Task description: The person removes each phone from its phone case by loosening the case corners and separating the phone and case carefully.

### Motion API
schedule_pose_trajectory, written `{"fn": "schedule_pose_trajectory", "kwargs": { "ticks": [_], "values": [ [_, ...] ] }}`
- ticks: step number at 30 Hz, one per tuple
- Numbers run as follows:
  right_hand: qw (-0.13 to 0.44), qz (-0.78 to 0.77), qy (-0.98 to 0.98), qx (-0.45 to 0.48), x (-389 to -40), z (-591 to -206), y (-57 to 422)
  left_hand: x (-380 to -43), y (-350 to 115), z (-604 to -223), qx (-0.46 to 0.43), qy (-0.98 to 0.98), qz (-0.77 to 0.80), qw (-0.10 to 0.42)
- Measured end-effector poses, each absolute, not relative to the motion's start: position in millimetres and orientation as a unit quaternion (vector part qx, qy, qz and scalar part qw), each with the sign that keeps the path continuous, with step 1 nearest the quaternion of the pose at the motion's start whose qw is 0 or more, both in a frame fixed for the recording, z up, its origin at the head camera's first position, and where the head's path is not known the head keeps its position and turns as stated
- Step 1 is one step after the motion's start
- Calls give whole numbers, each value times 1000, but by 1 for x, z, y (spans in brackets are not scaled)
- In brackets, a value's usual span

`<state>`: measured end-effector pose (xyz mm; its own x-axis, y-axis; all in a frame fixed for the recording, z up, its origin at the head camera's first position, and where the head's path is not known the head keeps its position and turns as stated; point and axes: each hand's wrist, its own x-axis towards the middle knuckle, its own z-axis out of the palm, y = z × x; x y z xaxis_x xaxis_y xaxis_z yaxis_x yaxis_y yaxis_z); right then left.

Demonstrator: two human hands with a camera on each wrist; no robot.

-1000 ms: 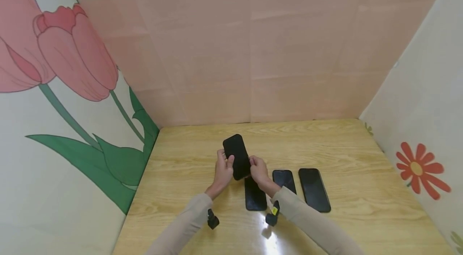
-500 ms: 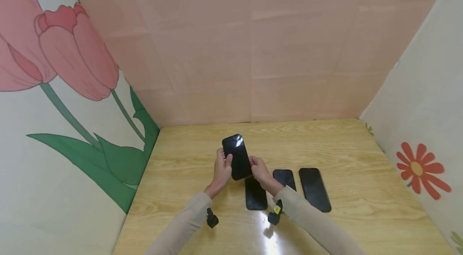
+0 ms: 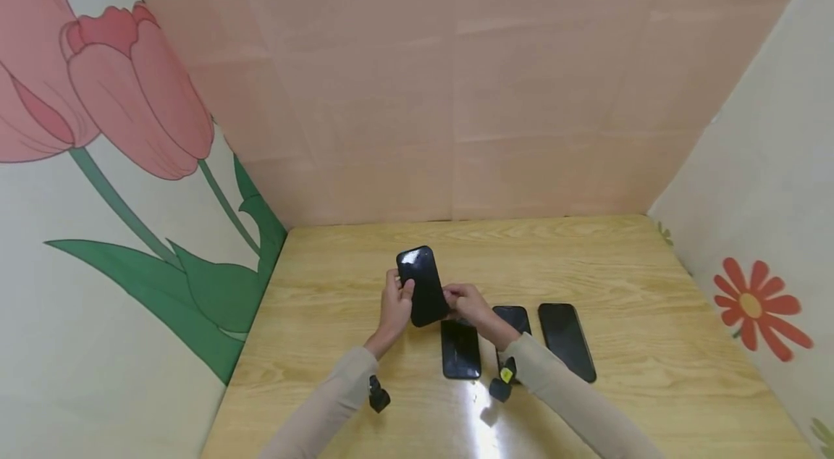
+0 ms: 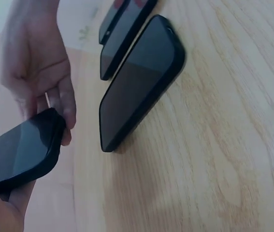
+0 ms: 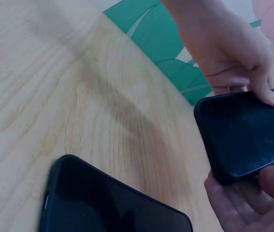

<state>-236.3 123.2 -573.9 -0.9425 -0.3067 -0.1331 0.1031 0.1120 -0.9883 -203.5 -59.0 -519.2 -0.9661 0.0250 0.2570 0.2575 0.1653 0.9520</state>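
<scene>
A black smartphone [image 3: 423, 289] in a dark case is held up over the table, tilted, its screen facing me. My left hand [image 3: 394, 305] grips its left side, the thumb lying over the screen edge; in the right wrist view that left hand [image 5: 231, 50] shows its thumbtip on the glass. At the lower right corner my right hand [image 3: 470, 305] pinches the edge, and the right wrist view has its fingers [image 5: 238, 205] under the case. Just below lies another black smartphone [image 3: 460, 354], flat on the table.
To the right lie two more dark smartphones, one [image 3: 512, 318] partly covered by the right forearm and the other [image 3: 567, 342] in full view. The wooden table [image 3: 339, 256] meets a pink backdrop [image 3: 365, 119] and flower-printed side walls.
The held smartphone has shifted slightly left and down, its tilt changing so a bright reflection now shows on its screen. My right hand has slid a little at its lower corner.
</scene>
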Motion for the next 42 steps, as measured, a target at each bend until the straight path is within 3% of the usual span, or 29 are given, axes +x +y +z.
{"fn": "schedule_pose_trajectory", "kwargs": {
  "ticks": [11, 25, 33, 42],
  "values": [
    [35, -616, 787, -27, -229, -564, 117, -203, -61, -525, -81, -763, -634, 92],
    [37, -607, 793, -34, -232, -568, 115, -201, -57, -527, -77, -774, -617, 119],
    [7, -570, 818, -69, -228, -565, 113, -219, -59, -565, -58, -781, -610, 121],
    [21, -588, 805, -69, -228, -566, 112, -219, -62, -568, -55, -784, -608, 115]
  ]
}}
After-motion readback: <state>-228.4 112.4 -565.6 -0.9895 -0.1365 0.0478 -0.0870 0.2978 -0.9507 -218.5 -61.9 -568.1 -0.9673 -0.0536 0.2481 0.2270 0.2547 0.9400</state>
